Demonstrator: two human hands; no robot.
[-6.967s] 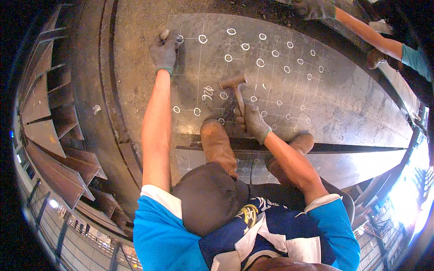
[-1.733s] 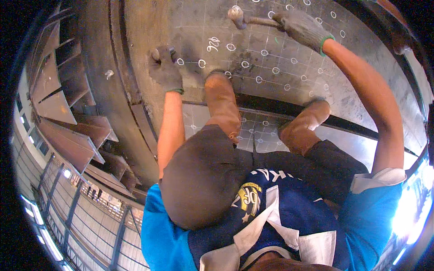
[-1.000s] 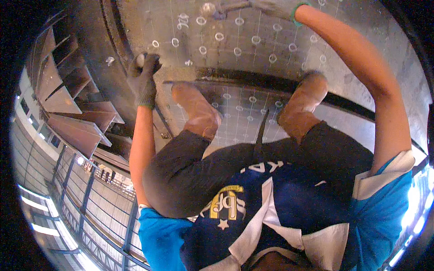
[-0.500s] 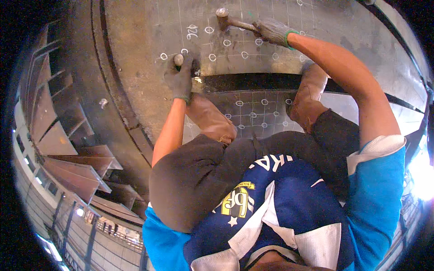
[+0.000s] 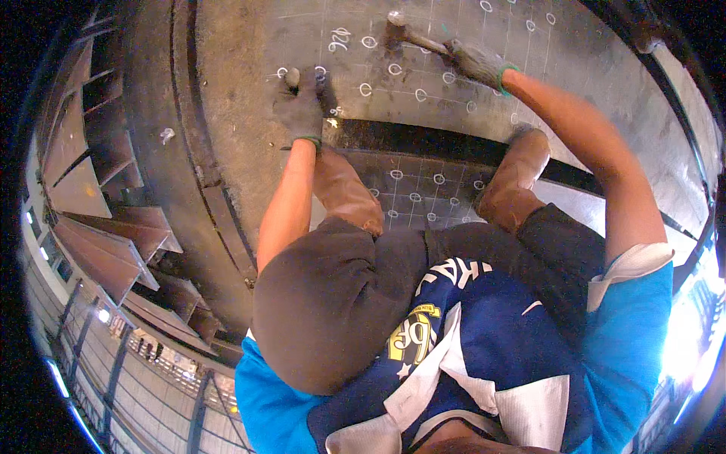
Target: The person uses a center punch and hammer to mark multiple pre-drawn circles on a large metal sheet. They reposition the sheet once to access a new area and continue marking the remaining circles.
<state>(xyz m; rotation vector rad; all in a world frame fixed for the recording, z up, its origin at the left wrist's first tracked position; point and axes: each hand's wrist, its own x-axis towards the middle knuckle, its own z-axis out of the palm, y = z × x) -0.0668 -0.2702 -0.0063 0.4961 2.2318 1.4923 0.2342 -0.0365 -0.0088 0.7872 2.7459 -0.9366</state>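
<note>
Now, our left hand: our gloved left hand (image 5: 301, 110) is closing around a small metal punch (image 5: 293, 76) and standing it up on the steel plate (image 5: 249, 151).
Our right hand: our gloved right hand (image 5: 478, 63) is wrapping tight around the handle of a hammer (image 5: 408, 34), out at arm's reach.
Where the hammer is: its head (image 5: 394, 18) is sitting low, close to the plate, well off to the right of the punch.
Where the punch is: it is standing near the left end of a row of white chalk circles (image 5: 392, 69).
Where we are: we are crouching on the plate, with our brown boots (image 5: 348, 193) on each side of a dark steel bar (image 5: 423, 140).
Step in hand: we think we are getting the punch lined up on a chalk mark, with the hit not yet made.
Next move: we think the hammer needs to come over the punch top and land straight, while our left fingers are staying clear.
Hard to see: the punch tip is hiding behind our glove, so we cannot tell which mark it is sitting on.
Cut off: the top of the plate is running out of the picture, and the hammer head is looking blurry.
</note>
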